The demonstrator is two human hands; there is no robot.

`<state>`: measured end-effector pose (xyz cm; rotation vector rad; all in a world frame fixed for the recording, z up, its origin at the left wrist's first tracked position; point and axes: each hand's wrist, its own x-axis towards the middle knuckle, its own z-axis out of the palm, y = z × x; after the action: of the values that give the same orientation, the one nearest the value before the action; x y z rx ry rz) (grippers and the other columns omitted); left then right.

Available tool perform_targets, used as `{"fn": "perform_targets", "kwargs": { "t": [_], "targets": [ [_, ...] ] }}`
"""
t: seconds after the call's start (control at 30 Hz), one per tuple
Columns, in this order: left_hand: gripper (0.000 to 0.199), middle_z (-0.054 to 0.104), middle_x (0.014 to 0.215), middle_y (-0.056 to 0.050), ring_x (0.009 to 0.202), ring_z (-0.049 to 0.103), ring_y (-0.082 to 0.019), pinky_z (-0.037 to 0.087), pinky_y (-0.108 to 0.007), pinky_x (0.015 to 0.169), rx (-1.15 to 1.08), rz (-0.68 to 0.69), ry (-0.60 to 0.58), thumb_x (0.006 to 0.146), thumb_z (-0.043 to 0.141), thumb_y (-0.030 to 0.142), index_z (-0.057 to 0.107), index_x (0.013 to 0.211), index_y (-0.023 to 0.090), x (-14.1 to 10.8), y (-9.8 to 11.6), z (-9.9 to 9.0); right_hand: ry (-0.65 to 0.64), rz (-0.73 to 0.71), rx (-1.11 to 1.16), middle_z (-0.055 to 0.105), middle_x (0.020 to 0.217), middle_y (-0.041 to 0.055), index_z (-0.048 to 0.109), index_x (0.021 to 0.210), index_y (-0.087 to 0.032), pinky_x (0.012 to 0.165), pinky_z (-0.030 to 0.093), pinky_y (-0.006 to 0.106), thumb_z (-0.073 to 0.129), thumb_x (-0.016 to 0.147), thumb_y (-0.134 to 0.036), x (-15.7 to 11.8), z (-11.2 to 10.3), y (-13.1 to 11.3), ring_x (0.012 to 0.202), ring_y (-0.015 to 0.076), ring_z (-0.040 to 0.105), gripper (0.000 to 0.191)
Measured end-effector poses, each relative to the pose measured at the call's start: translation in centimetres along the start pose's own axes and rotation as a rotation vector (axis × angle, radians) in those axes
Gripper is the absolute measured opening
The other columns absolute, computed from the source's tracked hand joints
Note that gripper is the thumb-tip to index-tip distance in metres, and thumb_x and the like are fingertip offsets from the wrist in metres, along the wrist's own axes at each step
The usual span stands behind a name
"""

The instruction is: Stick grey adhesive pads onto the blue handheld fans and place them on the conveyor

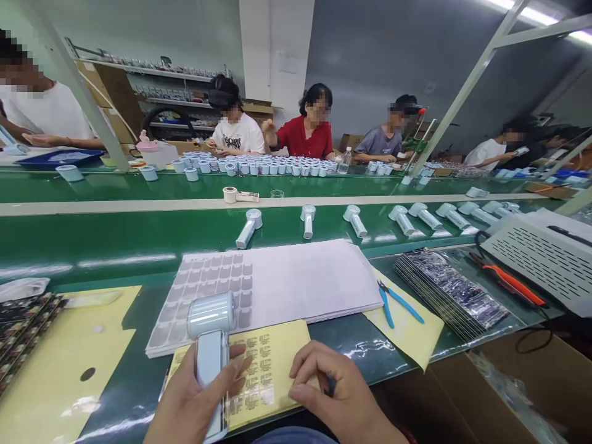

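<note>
My left hand [194,394] is wrapped round the handle of a pale blue handheld fan [211,314], its round head pointing up and away from me. Beneath it lies a yellow label sheet [282,345] printed with small dark text, with one white patch near its middle. Over the sheet's right edge hovers my right hand [328,385], fingers curled and thumb near the fingertips; whatever they pinch, if anything, is too small to tell. Behind, a white sheet stack [314,280] carries rows of grey sticker shapes [198,283] on its left part.
Blue-handled cutters [400,305] lie on yellow paper at the right, by a stack of dark circuit boards [451,293]. Farther right sit orange-handled pliers [513,283]. Several fans [355,221] line the green conveyor [139,231]. Co-workers sit across, behind many small blue cups [259,166].
</note>
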<state>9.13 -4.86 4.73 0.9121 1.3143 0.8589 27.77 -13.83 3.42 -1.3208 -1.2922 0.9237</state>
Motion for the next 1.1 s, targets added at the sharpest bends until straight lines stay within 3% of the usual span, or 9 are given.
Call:
{"fn": "perform_targets", "kwargs": {
  "t": [0.17,0.27,0.37,0.47,0.57,0.8,0.9,0.97,1.1],
  "targets": [
    [0.041,0.075,0.073,-0.007,0.070,0.074,-0.023,0.060,-0.026,0.062,-0.157,-0.117,-0.029,0.062,0.087,0.033,0.068,0.094,0.016,-0.8,1.9,0.0,0.011,0.036,0.109,0.063,0.087,0.0011,0.064,0.077,-0.022,0.063,0.038,0.026,0.069,0.083,-0.027,1.6,0.4,-3.7,0.076,0.0148,0.054,0.010],
    [0.043,0.076,0.083,-0.008,0.077,0.073,-0.025,0.060,-0.027,0.061,-0.342,-0.218,-0.036,0.071,0.079,0.046,0.072,0.100,0.016,-1.0,3.2,0.2,-0.080,-0.033,0.211,0.063,0.085,0.0005,0.062,0.078,-0.021,0.073,0.042,0.027,0.066,0.083,-0.023,3.4,2.1,-5.5,0.081,0.0157,0.058,0.008],
    [0.039,0.077,0.096,-0.006,0.091,0.072,-0.024,0.061,-0.028,0.071,-0.451,-0.161,-0.048,0.079,0.072,0.044,0.073,0.110,0.020,-0.9,4.0,0.5,-0.159,-0.031,0.158,0.060,0.086,-0.0008,0.061,0.077,-0.021,0.070,0.044,0.025,0.065,0.082,-0.018,4.9,3.7,-6.6,0.077,0.0139,0.057,0.008],
    [0.032,0.076,0.102,-0.004,0.098,0.071,-0.021,0.060,-0.028,0.082,-0.485,-0.107,0.002,0.087,0.065,0.035,0.071,0.116,0.023,-0.6,4.6,0.8,-0.171,-0.013,0.038,0.057,0.090,-0.0016,0.060,0.073,-0.020,0.070,0.046,0.025,0.066,0.080,-0.014,6.0,4.5,-6.9,0.077,0.0130,0.058,0.012],
    [0.031,0.076,0.104,-0.004,0.099,0.071,-0.020,0.059,-0.025,0.081,-0.483,-0.128,0.059,0.088,0.063,0.032,0.071,0.117,0.022,-0.3,5.1,0.9,-0.173,0.004,-0.026,0.057,0.091,-0.0021,0.060,0.071,-0.020,0.072,0.047,0.025,0.068,0.080,-0.013,6.6,4.8,-6.9,0.077,0.0125,0.059,0.013],
    [0.034,0.076,0.101,-0.007,0.098,0.070,-0.024,0.059,-0.032,0.084,-0.462,-0.154,0.024,0.088,0.063,0.035,0.070,0.118,0.020,-0.3,6.1,0.9,-0.190,-0.041,-0.130,0.055,0.091,-0.0025,0.059,0.074,-0.021,0.070,0.048,0.027,0.066,0.082,-0.013,7.2,5.2,-6.2,0.072,0.0116,0.057,0.013],
    [0.041,0.076,0.104,-0.006,0.105,0.067,-0.025,0.055,-0.033,0.091,-0.482,-0.159,-0.117,0.084,0.067,0.042,0.069,0.120,0.022,-0.9,6.7,0.7,-0.160,-0.155,-0.229,0.055,0.093,-0.0008,0.058,0.079,-0.020,0.067,0.045,0.028,0.063,0.084,-0.012,7.3,5.4,-5.7,0.074,0.0128,0.057,0.011],
    [0.051,0.075,0.108,-0.005,0.111,0.065,-0.027,0.052,-0.034,0.095,-0.446,-0.116,-0.213,0.073,0.079,0.038,0.068,0.121,0.024,-1.2,6.8,0.4,-0.131,-0.194,-0.191,0.055,0.093,-0.0003,0.059,0.080,-0.020,0.065,0.044,0.027,0.062,0.085,-0.012,7.5,5.6,-5.5,0.073,0.0125,0.056,0.010],
    [0.070,0.074,0.113,-0.007,0.117,0.062,-0.031,0.050,-0.036,0.097,-0.323,-0.093,-0.306,0.054,0.090,0.021,0.067,0.121,0.024,-0.6,6.9,-0.7,0.012,-0.118,0.221,0.054,0.087,-0.0005,0.058,0.075,-0.021,0.066,0.045,0.026,0.064,0.087,-0.025,8.6,5.1,-5.6,0.077,0.0140,0.055,0.014]
  ]
}}
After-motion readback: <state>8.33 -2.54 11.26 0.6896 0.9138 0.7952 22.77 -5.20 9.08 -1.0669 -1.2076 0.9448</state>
